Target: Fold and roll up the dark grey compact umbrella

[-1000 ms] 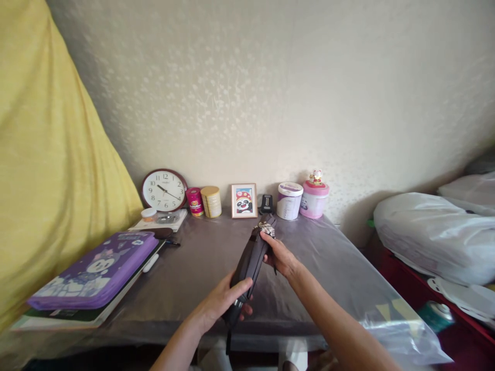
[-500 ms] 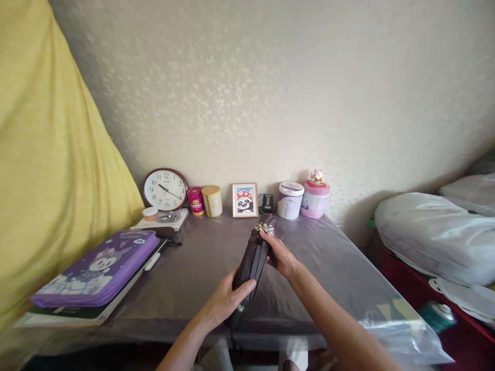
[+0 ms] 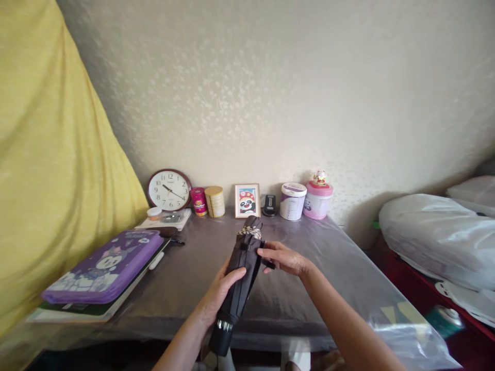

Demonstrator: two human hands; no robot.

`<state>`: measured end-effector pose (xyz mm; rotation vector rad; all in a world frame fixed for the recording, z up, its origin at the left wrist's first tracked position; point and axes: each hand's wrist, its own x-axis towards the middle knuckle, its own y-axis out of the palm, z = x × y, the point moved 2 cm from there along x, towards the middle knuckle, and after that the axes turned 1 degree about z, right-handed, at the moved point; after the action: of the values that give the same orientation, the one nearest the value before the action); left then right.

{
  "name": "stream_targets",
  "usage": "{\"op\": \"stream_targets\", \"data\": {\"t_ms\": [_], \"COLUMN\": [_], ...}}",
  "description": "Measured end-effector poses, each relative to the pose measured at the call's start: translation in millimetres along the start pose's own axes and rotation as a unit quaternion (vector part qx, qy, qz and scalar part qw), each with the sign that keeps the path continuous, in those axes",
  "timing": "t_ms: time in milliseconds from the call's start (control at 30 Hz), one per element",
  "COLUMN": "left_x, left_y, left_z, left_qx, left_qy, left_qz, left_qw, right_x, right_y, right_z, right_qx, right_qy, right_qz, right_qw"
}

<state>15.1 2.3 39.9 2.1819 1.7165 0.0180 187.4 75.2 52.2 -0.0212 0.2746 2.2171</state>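
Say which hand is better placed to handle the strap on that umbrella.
Probably the right hand: it is right at the dark strap beside the folded umbrella, while the left hand is occupied gripping the umbrella's body.

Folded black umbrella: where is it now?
Head view, just left of centre: the umbrella is in the left hand, above the near part of the table, with the right hand at its right side and the picture frame beyond its far end.
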Motion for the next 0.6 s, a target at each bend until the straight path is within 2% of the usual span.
{"op": "stream_targets", "data": {"t_ms": [133, 267, 400, 600], "left_x": [3, 7, 14, 21], "left_y": [-3.2, -4.4, -5.9, -4.7], "left_z": [4, 8, 14, 17], "left_qx": [-0.002, -0.011, -0.039, -0.076], "left_qy": [0.009, -0.001, -0.006, -0.043], "left_qz": [-0.012, -0.028, -0.018, -0.014], "left_qw": [1.0, 1.0, 0.999, 0.996], "right_x": [-4, -6, -11, -7], "right_y": [-13, -21, -23, -20], "right_z": [-5, -6, -1, -2], "right_qx": [0.004, 0.017, 0.049, 0.064], "right_qy": [0.015, 0.015, -0.018, -0.074], "right_qz": [0.025, 0.01, -0.017, -0.014], "right_qw": [1.0, 1.0, 0.998, 0.995]}}
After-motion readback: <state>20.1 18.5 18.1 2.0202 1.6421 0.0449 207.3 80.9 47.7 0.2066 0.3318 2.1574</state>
